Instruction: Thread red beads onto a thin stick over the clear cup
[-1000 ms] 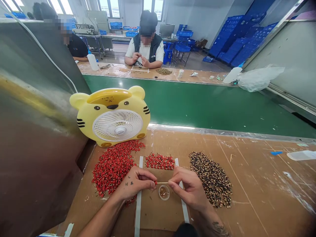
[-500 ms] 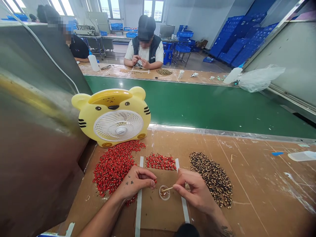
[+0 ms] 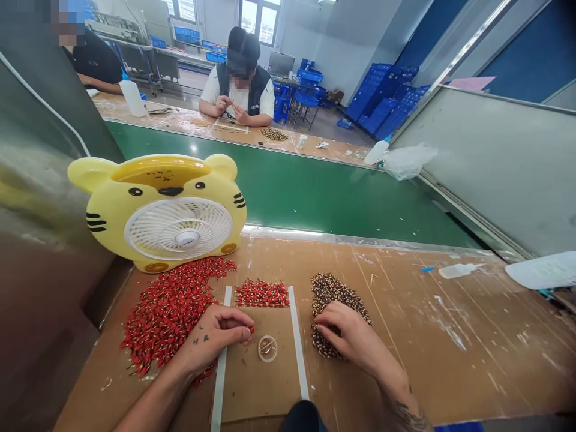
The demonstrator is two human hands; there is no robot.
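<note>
My left hand (image 3: pixel 216 336) pinches a small red piece (image 3: pixel 251 329) between thumb and fingertips, beside a big heap of similar red pieces (image 3: pixel 162 312) with pale tips. Over the pile of small black-and-tan pieces (image 3: pixel 335 288) is my right hand (image 3: pixel 348 330), its thumb and forefinger drawn together at the pile's left side; whatever lies between the tips is too small to make out. A clear round dish (image 3: pixel 267 358) stands on the cardboard between the hands, and a thin wooden stick (image 3: pixel 269 344) rests in it. Red pieces in a block (image 3: pixel 262 294) lie between two white tape strips.
A yellow tiger-shaped fan (image 3: pixel 166 210) stands behind the red heap. Beyond the worktop runs a green conveyor belt (image 3: pixel 315 192), with a co-worker (image 3: pixel 240 84) seated across it. Glue bottles (image 3: pixel 459 270) and a larger white bottle (image 3: pixel 544 270) lie at right. A metal cabinet borders the left.
My right hand has let go of the stick, which now lies in the dish, and moved right onto the black-and-tan pile. My left hand still pinches the red piece. The view has turned right.
</note>
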